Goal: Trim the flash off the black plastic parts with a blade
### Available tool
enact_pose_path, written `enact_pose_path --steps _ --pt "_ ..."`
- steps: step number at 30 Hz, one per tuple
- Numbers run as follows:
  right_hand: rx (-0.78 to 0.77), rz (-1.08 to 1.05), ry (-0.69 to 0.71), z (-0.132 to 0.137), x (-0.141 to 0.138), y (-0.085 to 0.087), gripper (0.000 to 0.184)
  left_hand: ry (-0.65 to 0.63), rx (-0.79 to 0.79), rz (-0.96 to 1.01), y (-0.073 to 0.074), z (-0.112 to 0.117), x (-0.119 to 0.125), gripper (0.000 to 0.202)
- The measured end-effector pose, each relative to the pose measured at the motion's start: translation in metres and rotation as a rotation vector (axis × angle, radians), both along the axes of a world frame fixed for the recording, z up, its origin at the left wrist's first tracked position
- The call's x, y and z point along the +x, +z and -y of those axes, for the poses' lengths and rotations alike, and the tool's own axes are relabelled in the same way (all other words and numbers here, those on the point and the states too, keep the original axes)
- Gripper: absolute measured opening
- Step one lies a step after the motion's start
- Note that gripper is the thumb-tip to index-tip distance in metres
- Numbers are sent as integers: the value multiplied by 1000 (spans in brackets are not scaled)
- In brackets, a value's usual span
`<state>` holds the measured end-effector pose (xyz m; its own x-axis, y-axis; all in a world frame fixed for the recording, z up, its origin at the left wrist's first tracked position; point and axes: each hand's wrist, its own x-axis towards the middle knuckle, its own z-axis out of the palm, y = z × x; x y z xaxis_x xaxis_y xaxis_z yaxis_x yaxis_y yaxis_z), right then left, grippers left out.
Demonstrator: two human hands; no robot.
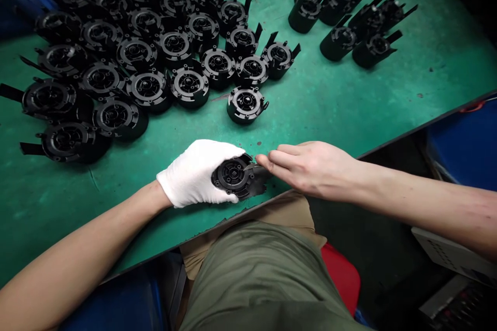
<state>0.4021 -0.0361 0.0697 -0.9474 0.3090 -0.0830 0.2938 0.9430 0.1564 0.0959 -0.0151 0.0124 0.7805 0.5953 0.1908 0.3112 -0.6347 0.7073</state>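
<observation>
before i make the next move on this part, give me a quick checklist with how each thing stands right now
1. Part held: ok, the left hand grips the round black part around its side.
2. Patterned face in sight: ok, it is turned up toward the camera.
3. Thin tool in hand: ok, the right hand holds it, tip over the face.
4. Tip touching the part: cannot tell, too small to see.
5. Both hands gloved: not ok if that is wanted; the left wears a white glove, the right is bare.
6. Nearest standing part apart from both hands: ok, green table shows between.
</observation>
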Motion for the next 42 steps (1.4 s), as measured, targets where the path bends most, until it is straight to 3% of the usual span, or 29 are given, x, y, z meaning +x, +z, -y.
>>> enact_pose_path --steps 8,17,21,24,29,33,42 --pt "-42 -52 -2 6 -2 0 42 27 43 -3 4 2 3 48" --pt "-84 -60 -52 8 -2 0 41 26 22 11 4 1 4 52" --pt "-140 -256 -238 14 -1 -3 29 88 -8 41 -4 2 -1 70" --pt "-120 -421 -461 33 -5 -10 27 208 102 28 -15 6 -7 96" --pt "-75 -380 -579 65 -22 -22 30 182 198 -34 -19 11 -11 125" --pt "-45 -375 -599 72 -35 -23 29 99 222 12 -14 9 -10 113" --pt "-39 -349 -584 72 -40 -21 28 131 166 -65 -13 9 -9 108"
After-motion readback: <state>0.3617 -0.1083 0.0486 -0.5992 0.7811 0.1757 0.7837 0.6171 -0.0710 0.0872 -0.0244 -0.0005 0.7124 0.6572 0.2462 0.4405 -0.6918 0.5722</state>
